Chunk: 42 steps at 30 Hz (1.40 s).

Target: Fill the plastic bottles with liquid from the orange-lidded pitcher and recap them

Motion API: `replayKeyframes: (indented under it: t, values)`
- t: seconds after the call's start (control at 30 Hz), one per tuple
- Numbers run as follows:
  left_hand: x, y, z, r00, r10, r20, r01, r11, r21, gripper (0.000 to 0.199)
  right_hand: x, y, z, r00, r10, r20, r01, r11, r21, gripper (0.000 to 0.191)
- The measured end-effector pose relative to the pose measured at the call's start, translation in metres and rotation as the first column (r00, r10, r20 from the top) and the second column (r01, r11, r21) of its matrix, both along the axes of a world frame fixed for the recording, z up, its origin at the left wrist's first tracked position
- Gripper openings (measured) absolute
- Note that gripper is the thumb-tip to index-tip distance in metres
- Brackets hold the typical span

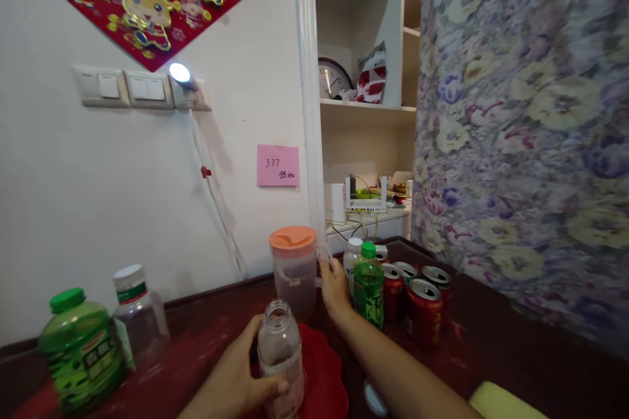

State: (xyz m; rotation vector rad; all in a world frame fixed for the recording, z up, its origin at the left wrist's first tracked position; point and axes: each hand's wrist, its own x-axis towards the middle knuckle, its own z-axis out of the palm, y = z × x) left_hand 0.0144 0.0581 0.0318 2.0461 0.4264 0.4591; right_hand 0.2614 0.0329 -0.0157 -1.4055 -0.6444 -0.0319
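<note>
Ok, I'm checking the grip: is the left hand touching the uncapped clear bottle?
Touching: the head view shows the left hand beside the bottle, thumb across its front.

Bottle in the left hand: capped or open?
Open: the clear bottle in the left hand stands upright with its threaded neck bare and no cap on it.

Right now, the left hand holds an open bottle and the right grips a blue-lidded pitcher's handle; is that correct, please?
The head view shows an orange lid, not blue; the left hand holds the open bottle, the right hand the pitcher by its handle.
</note>
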Motion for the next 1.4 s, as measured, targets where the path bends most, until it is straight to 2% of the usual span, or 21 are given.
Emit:
replayKeyframes:
  t: [0.13,0.3,0.37,0.47,0.53,0.6,0.7,0.77,0.8,0.87,0.97,1.07,1.17,1.23,1.3,1.4]
  values:
    - [-0.005,-0.004,0.007,0.999,-0.044,0.017,0.044,0.999,-0.006,0.069,-0.003,-0.021,0.005,0.994,0.112,-0.014,-0.113,0.984,-0.139,0.023]
    - [-0.009,-0.003,0.009,0.994,-0.106,0.032,0.107,0.993,-0.046,0.071,-0.021,-0.062,0.019,0.952,0.305,0.023,-0.290,0.925,-0.246,0.021]
    - [-0.010,-0.002,0.008,0.991,-0.130,0.036,0.132,0.990,-0.055,0.070,-0.025,-0.084,0.027,0.933,0.355,0.057,-0.321,0.895,-0.311,0.023]
    - [-0.013,0.000,0.009,0.990,-0.137,0.027,0.139,0.989,-0.056,0.070,-0.024,-0.124,0.040,0.910,0.391,0.138,-0.292,0.840,-0.458,0.028]
    - [-0.014,0.000,0.011,0.990,-0.141,0.013,0.142,0.988,-0.056,0.070,-0.023,-0.151,0.046,0.883,0.433,0.184,-0.249,0.762,-0.597,0.023]
    - [-0.015,-0.001,0.013,0.990,-0.143,-0.003,0.143,0.988,-0.051,0.068,-0.024,-0.175,0.047,0.845,0.497,0.196,-0.209,0.644,-0.736,0.024]
    - [-0.016,-0.004,0.016,0.989,-0.145,-0.017,0.144,0.988,-0.063,0.068,-0.031,-0.197,0.039,0.814,0.551,0.182,-0.134,0.484,-0.865,0.035]
    - [-0.016,-0.006,0.018,0.987,-0.159,-0.001,0.158,0.984,-0.082,0.068,-0.036,-0.203,0.029,0.805,0.570,0.166,-0.113,0.422,-0.900,0.037]
    - [-0.016,-0.006,0.019,0.987,-0.162,0.010,0.163,0.982,-0.092,0.068,-0.038,-0.204,0.025,0.801,0.577,0.161,-0.113,0.409,-0.906,0.037]
    - [-0.016,-0.007,0.020,0.986,-0.165,0.021,0.166,0.981,-0.105,0.066,-0.038,-0.205,0.019,0.799,0.580,0.163,-0.121,0.419,-0.900,0.035]
    - [-0.016,-0.008,0.019,0.988,-0.151,0.014,0.152,0.981,-0.118,0.062,-0.030,-0.203,0.026,0.804,0.562,0.196,-0.150,0.510,-0.847,0.028]
    - [-0.016,-0.007,0.014,0.987,-0.158,0.038,0.162,0.978,-0.130,0.062,-0.024,-0.195,0.053,0.787,0.572,0.231,-0.237,0.626,-0.743,0.016]
    - [-0.017,-0.006,0.009,0.981,-0.175,0.088,0.187,0.972,-0.145,0.066,-0.029,-0.179,0.090,0.742,0.630,0.229,-0.389,0.683,-0.618,0.030]
    - [-0.018,-0.006,0.008,0.980,-0.172,0.105,0.186,0.971,-0.150,0.066,-0.038,-0.165,0.111,0.714,0.682,0.160,-0.551,0.688,-0.472,0.040]
    - [-0.018,-0.007,0.009,0.980,-0.165,0.108,0.180,0.972,-0.149,0.066,-0.048,-0.150,0.126,0.680,0.730,0.071,-0.681,0.664,-0.307,0.050]
    - [-0.018,-0.009,0.011,0.976,-0.172,0.132,0.190,0.972,-0.140,0.067,-0.062,-0.126,0.132,0.648,0.762,-0.004,-0.751,0.637,-0.173,0.060]
